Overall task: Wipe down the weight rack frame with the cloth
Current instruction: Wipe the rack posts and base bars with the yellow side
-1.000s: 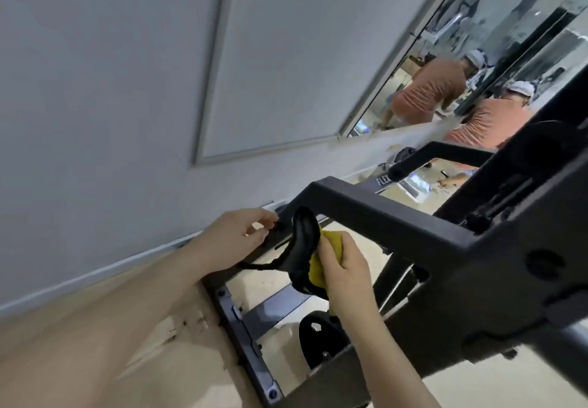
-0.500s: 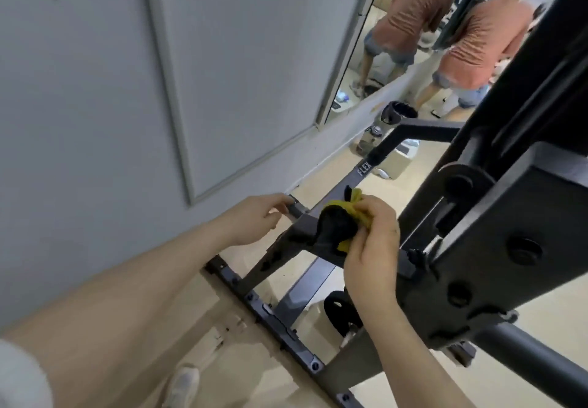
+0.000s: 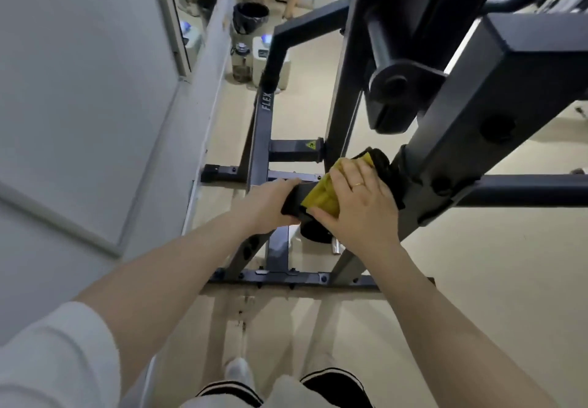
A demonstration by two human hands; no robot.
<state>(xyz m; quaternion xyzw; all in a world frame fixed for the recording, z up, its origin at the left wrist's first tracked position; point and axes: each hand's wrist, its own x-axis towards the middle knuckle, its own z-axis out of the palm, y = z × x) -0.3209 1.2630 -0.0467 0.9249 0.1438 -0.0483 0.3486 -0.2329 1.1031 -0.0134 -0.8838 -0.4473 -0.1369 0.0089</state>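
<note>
Hands: R [image 3: 356, 204] slid cloth [image 3: 321, 196] along frame [image 3: 458, 114]; L [image 3: 270, 204] regripped.

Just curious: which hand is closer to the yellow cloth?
Right. The right hand presses on the yellow cloth; the left hand grips the black bar just beside it.
</note>
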